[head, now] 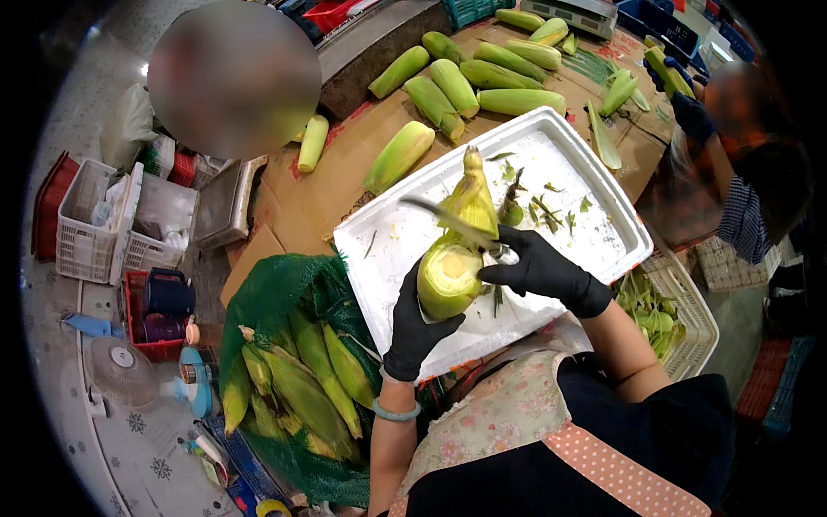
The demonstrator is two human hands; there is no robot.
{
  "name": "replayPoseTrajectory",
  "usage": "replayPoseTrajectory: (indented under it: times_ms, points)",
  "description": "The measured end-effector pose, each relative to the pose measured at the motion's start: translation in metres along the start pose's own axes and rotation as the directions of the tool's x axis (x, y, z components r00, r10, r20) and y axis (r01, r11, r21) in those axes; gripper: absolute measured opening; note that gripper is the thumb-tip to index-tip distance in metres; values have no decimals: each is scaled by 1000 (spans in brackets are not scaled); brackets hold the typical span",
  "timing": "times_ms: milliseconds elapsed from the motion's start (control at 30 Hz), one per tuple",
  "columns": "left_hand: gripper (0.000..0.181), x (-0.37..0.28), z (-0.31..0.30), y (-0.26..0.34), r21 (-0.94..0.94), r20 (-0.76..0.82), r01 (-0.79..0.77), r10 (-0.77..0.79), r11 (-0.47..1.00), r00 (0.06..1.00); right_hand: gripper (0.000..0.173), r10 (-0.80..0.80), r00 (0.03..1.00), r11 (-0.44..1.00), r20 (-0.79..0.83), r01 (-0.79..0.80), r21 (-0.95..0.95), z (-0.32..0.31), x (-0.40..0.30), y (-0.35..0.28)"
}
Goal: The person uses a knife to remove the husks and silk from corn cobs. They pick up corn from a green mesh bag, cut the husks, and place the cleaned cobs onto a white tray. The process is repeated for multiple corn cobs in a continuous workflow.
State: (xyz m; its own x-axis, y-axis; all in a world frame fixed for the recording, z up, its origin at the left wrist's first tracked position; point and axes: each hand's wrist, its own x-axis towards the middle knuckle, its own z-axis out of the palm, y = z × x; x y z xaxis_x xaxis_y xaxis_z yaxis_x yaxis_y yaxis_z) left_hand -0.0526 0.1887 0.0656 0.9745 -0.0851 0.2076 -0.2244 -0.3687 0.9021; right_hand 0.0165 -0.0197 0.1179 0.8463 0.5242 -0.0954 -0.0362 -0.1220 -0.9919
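Note:
My left hand (417,326), in a black glove, grips an ear of corn in its husk (446,284) by its side, the pale cut end turned up towards me. A knife (452,223) with a metal handle is in my black-gloved right hand (533,268); its dark curved blade lies just past the cut end. Beyond the blade a yellow-green piece of corn husk (475,200) with a stem tip rises; whether it is joined to the ear I cannot tell. Below them is a white foam tray (585,161) with dark scraps of husk.
Husked-on corn ears (504,74) lie on the cardboard (310,207) beyond the tray. A green mesh sack (278,278) of corn stands at left, a white basket (701,323) of husks at right. One co-worker (736,161) holds corn at right; another person is blurred at upper left.

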Motion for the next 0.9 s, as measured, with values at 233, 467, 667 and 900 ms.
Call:
replayPoseTrajectory:
  times_ms: [233,467,667,900]
  points:
    - [82,-11,21,25,171,-119,-14,35,985,992,29,206,945,928,-256,-106,357,20,16,25]
    - [100,-43,32,33,-130,-447,-62,-3,990,894,27,324,907,437,268,-395,808,57,16,29]
    - [61,-42,10,14,-369,-631,-141,-136,919,764,30,83,815,-69,574,-570,819,63,17,10]
    - [45,-13,49,15,-473,-830,-264,-325,841,454,27,-65,850,-195,522,-524,829,69,17,-3]
